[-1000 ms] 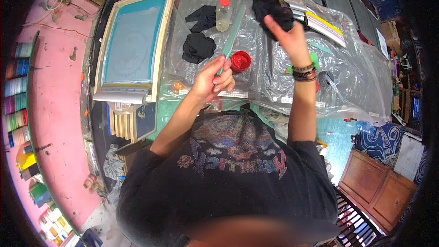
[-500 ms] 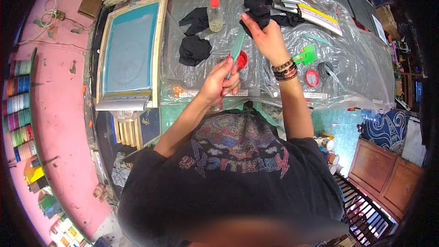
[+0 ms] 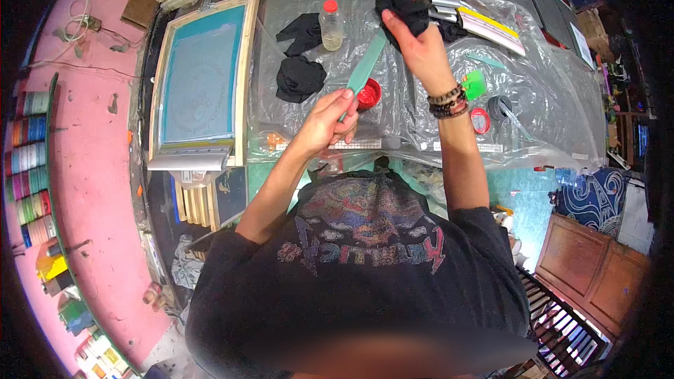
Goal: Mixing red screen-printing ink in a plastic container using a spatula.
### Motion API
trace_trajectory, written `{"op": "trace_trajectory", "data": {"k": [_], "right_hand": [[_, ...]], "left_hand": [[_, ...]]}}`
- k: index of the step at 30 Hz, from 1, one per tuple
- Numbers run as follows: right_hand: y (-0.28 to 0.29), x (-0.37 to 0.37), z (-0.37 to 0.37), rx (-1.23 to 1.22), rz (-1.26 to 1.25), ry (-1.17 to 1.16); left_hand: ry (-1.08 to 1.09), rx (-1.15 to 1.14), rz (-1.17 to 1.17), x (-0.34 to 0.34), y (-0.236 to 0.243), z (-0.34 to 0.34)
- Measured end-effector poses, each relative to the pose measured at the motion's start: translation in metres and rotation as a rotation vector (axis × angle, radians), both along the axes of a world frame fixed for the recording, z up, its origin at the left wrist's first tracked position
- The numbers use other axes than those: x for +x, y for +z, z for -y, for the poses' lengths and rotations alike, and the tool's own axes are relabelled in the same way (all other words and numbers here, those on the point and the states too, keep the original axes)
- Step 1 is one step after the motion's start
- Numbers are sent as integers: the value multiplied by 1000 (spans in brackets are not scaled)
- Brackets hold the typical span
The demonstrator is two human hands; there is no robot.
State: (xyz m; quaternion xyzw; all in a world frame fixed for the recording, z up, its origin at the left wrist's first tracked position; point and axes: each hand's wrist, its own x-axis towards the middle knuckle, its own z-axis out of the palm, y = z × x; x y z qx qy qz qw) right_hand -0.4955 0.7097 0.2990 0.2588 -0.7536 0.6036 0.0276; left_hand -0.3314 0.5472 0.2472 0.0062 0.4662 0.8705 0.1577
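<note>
- Head view: your left hand [image 3: 330, 121] pinches the green spatula [image 3: 366, 67] near its lower end, thumb laid along the top and fingers curled beneath.
- The spatula is held just left of the red tub [image 3: 369, 95], its blade slanting past the tub's upper left rim.
- Its long axis runs slantwise: the wide end points away from you and to the right, beyond the tub, and the narrow end points back toward you, to the tub's lower left.
- Your right hand [image 3: 420, 49] is up and right of the tub, bunched around a black cloth [image 3: 404, 8], thumb on top.
- The spatula's wide end is close to that cloth; you cannot tell here whether they touch.
- Left of the tub you have a crumpled black rag [image 3: 300, 78]; beyond it, up and left of the tub, stands a red-capped bottle [image 3: 331, 27].
- Right of the tub lie a bright green scraper [image 3: 475, 85] and a round red lid [image 3: 481, 121].
</note>
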Motion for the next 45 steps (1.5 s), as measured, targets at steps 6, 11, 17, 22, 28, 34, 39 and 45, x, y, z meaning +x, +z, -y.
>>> {"op": "trace_trajectory", "data": {"k": [6, 11, 17, 22, 28, 34, 39, 45], "right_hand": [[-6, 27, 8, 10, 112, 60], [12, -27, -17, -67, -9, -42], [19, -16, -46, 50, -55, 108], [14, 32, -35, 41, 374, 185], [-16, 39, -4, -69, 315, 296], [-25, 34, -1, -114, 325, 279], [-28, 28, -10, -124, 288, 243], [-11, 14, -38, -8, 502, 679]], "left_hand": [[58, -1, -14, 1, 3, 1], [-57, -85, 6, 9, 0, -1], [274, -341, -39, 4, -15, 6], [481, -354, 3, -12, -4, 7], [548, -487, -83, -25, 1, -4], [702, -552, -129, -23, 15, -4], [736, -599, -214, -30, 25, 8], [520, -423, -221, -55, 24, 42]]}}
